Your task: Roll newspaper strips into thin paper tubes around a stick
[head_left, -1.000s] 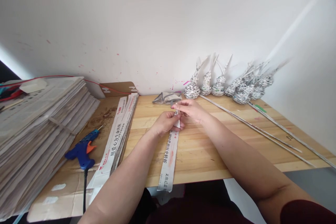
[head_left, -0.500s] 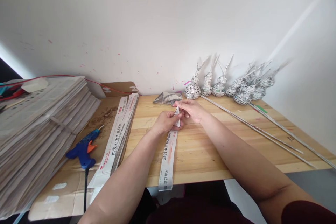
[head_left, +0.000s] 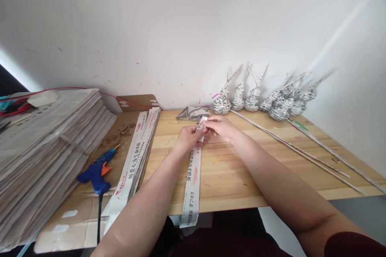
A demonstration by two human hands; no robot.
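A long strip of printed newspaper (head_left: 193, 178) runs from my hands down the wooden table and hangs over its front edge. My left hand (head_left: 189, 138) pinches the strip near its far end, thumb on top. Fingers of my right hand (head_left: 218, 125) are closed on the same far end, at its right edge. The end between the hands looks narrow and partly folded; the exact fold is hidden by my fingers. Just behind the hands lies a crumpled grey checked cloth (head_left: 193, 113).
Left of my arms are a pile of cut newspaper strips (head_left: 137, 152), a blue glue gun (head_left: 96, 172) on cardboard (head_left: 72, 229) and a tall newspaper stack (head_left: 57, 148). Several woven paper gourds (head_left: 222, 104) stand along the wall. Long rolled paper sticks (head_left: 280, 140) lie at right.
The strip has shifted slightly toward me, and its near end hangs lower over the edge. More of the flat far end shows between my fingers. Both hands keep their hold.
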